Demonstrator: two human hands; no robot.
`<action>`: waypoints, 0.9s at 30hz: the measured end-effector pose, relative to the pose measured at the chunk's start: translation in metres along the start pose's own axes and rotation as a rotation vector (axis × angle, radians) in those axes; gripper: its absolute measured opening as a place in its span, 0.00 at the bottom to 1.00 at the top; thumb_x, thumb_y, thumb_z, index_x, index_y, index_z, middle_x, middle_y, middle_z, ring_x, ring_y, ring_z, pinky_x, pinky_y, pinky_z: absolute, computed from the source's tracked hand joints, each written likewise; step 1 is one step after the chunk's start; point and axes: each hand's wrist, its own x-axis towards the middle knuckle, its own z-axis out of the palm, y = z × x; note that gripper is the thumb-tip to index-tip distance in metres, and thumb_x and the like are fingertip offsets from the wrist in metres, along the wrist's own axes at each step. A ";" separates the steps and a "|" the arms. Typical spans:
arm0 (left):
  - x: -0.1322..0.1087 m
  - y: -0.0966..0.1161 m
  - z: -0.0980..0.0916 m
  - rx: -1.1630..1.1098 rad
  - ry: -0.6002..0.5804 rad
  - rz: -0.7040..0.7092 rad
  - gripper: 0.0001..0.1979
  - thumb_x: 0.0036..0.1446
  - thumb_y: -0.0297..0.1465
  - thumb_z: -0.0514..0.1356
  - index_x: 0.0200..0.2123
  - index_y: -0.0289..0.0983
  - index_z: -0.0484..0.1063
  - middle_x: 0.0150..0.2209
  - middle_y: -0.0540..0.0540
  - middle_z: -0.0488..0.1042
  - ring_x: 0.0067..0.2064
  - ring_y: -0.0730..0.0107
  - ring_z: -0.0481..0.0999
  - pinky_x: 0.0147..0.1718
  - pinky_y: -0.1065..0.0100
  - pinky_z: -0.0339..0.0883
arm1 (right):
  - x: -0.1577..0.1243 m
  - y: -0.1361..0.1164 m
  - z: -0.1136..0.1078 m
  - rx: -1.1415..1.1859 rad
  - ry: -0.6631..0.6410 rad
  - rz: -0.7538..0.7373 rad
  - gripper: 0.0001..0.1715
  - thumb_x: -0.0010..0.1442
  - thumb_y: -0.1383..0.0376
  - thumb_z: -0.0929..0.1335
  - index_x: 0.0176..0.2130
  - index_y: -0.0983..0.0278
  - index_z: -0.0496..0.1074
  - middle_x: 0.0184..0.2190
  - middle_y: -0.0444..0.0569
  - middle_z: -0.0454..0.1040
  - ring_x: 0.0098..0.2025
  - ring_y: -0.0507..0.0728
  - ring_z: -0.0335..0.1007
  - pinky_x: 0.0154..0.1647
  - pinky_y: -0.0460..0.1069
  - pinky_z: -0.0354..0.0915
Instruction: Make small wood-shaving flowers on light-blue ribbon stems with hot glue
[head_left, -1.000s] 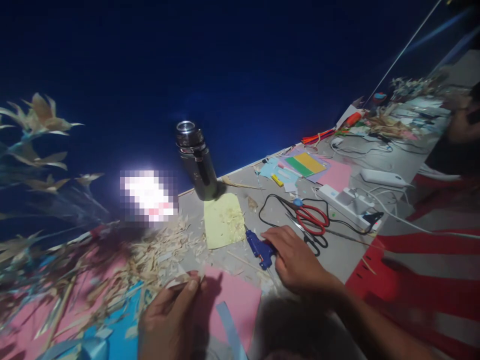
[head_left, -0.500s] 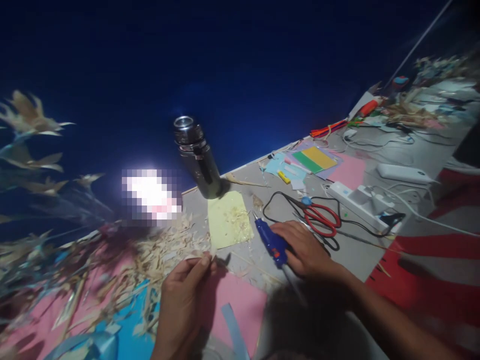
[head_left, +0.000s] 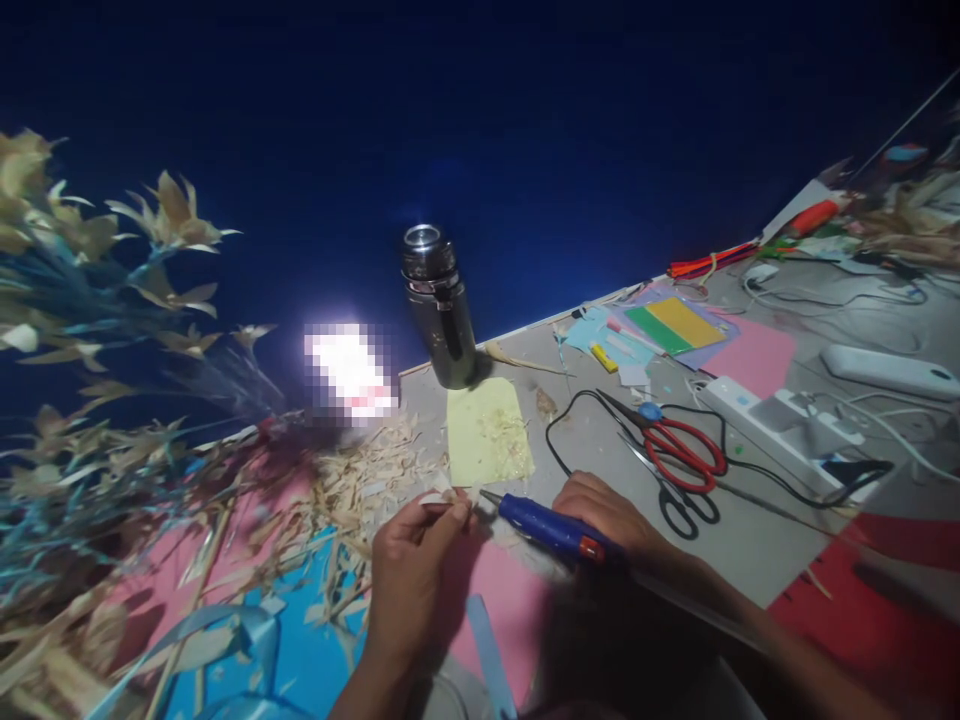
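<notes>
Above the worktop (head_left: 761, 540), beside the lower edge of the yellow sheet (head_left: 480, 425), both hands have been drawn closer together than half a second ago. By the curled fingers of the right hand (head_left: 604, 510), the blue glue gun (head_left: 544, 528) is gripped, now turned leftward. Between the tightly pinched fingers of the left hand (head_left: 416, 555), a small pale piece (head_left: 473, 493) is held just beside the nozzle (head_left: 489, 497); whether they touch cannot be told.

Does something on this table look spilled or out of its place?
Yes: the yellow sheet, just beyond the blue glue gun, has lumpy residue on its right part, while its left looks cleaner. Pale scraps lie scattered untidily to its left.
</notes>
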 end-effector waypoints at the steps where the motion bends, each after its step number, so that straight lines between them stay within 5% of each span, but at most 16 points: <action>1: 0.000 0.000 0.000 0.002 0.000 -0.004 0.11 0.47 0.37 0.74 0.26 0.35 0.81 0.29 0.47 0.81 0.33 0.70 0.77 0.35 0.72 0.70 | 0.000 0.000 0.001 -0.020 0.006 -0.008 0.27 0.73 0.46 0.56 0.40 0.63 0.69 0.31 0.50 0.71 0.34 0.58 0.65 0.36 0.53 0.60; 19: -0.001 -0.001 -0.001 -0.010 -0.050 -0.019 0.13 0.46 0.38 0.75 0.26 0.34 0.81 0.29 0.46 0.81 0.34 0.69 0.77 0.39 0.71 0.70 | 0.004 0.001 -0.001 -0.081 0.015 -0.008 0.37 0.71 0.38 0.51 0.34 0.62 0.68 0.27 0.47 0.70 0.30 0.56 0.62 0.33 0.52 0.58; 27: -0.005 0.007 0.009 -0.267 -0.048 -0.217 0.14 0.36 0.34 0.79 0.22 0.33 0.79 0.23 0.46 0.77 0.28 0.70 0.75 0.33 0.69 0.72 | 0.009 -0.006 0.002 -0.240 0.049 -0.056 0.39 0.71 0.39 0.50 0.32 0.62 0.68 0.25 0.47 0.69 0.29 0.56 0.62 0.34 0.53 0.55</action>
